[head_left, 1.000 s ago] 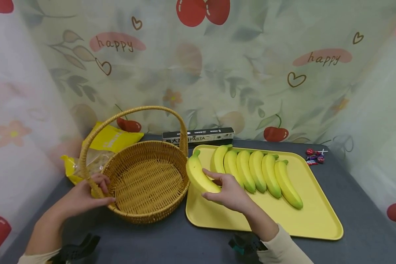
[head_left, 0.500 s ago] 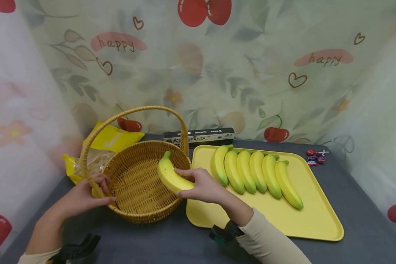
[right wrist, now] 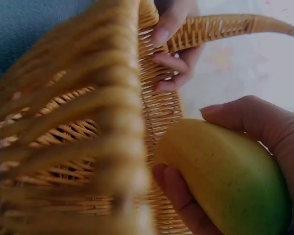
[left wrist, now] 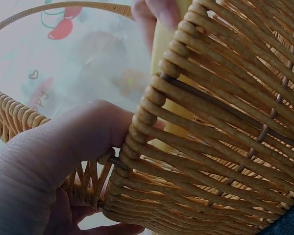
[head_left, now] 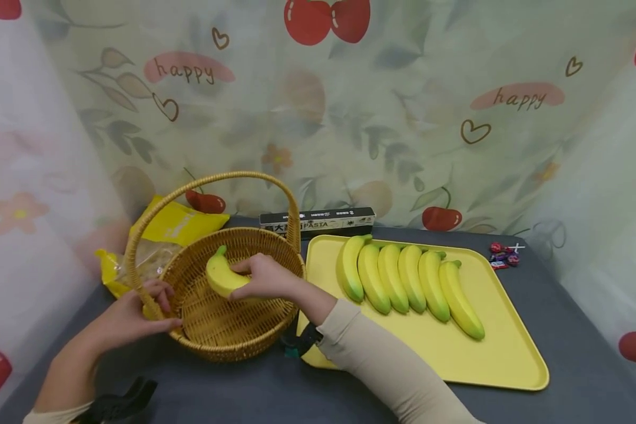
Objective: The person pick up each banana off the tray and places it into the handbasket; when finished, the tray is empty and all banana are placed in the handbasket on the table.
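A yellow banana (head_left: 224, 275) with a green stem is over the opening of the wicker basket (head_left: 228, 352). My right hand (head_left: 269, 278) grips it between thumb and fingers; the right wrist view shows the banana (right wrist: 230, 181) close up, its green end toward the palm. At the basket's left side my left hand (head_left: 129, 318) holds the rim beside the foot of the tall handle. In the left wrist view the left thumb (left wrist: 88, 132) lies over the woven rim. No other fruit shows inside the basket, though the right hand hides part of its floor.
Several bananas (head_left: 397, 277) lie in a row on a yellow tray (head_left: 509, 359) at the right. Behind the basket are a yellow bag (head_left: 182, 227) and a pasta box (head_left: 339, 219). Wrapped candies (head_left: 503, 257) sit at the far right of the dark table.
My right hand has carried the banana leftward from above the tray's left edge to over the basket. The left hand has stayed on the basket's rim.
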A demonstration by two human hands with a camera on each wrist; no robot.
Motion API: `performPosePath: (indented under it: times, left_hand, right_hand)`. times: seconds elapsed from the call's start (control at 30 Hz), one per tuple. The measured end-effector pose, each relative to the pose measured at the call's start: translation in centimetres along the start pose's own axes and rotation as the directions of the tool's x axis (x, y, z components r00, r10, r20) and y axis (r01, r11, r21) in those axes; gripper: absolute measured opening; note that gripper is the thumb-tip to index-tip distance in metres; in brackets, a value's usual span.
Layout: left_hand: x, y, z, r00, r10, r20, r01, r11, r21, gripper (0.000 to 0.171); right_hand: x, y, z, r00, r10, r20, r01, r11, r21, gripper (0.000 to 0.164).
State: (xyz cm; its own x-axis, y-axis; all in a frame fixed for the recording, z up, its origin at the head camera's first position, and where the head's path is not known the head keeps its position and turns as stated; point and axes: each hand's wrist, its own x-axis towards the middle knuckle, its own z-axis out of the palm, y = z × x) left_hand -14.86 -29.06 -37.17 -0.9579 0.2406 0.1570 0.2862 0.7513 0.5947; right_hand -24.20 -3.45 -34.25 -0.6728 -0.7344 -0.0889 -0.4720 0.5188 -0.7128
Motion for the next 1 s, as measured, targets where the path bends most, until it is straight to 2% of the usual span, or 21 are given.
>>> performPosePath:
  times: [0.1, 0.27, 0.43, 0.6, 0.73, 1.0]
  left_hand:
    - [-0.1, -0.1, 0.1, 1.000, 0.009, 0.005, -0.009, 1.000, -0.009, 0.026]
    - [-0.1, -0.1, -0.1, 1.000, -0.001, 0.018, 0.002, 1.000, -0.024, 0.025]
    - [0.0, -0.2, -0.3, 1.000, -0.018, 0.021, 0.018, 1.000, -0.006, 0.026]
    - [0.2, -0.3, -0.2, 1.000, -0.009, 0.018, 0.009, 1.000, 0.010, 0.026]
    - [0.2, -0.2, -0.2, 1.000, -0.012, 0.022, 0.012, 1.000, 0.014, 0.026]
    - [0.1, -0.2, -0.1, 1.000, -0.010, 0.025, 0.010, 1.000, 0.008, 0.025]
  right_hand:
    - [1.2, -0.2, 0.6, 0.999, -0.006, 0.043, 0.008, 0.999, -0.042, 0.052]
    - [2.6, -0.8, 1.2, 0.994, -0.020, 0.105, 0.027, 0.997, -0.069, 0.016]
    - [3.4, -1.8, 1.0, 0.985, 0.038, 0.166, -0.028, 0.998, -0.064, 0.024]
    - [4.1, -2.1, 1.0, 0.978, 0.094, 0.184, -0.089, 0.995, -0.036, 0.026]
    - [4.5, -2.2, 1.5, 0.976, 0.104, 0.190, -0.102, 0.995, -0.021, 0.033]
    - [4.6, -2.6, 2.9, 0.967, 0.135, 0.218, -0.127, 0.990, -0.054, 0.035]
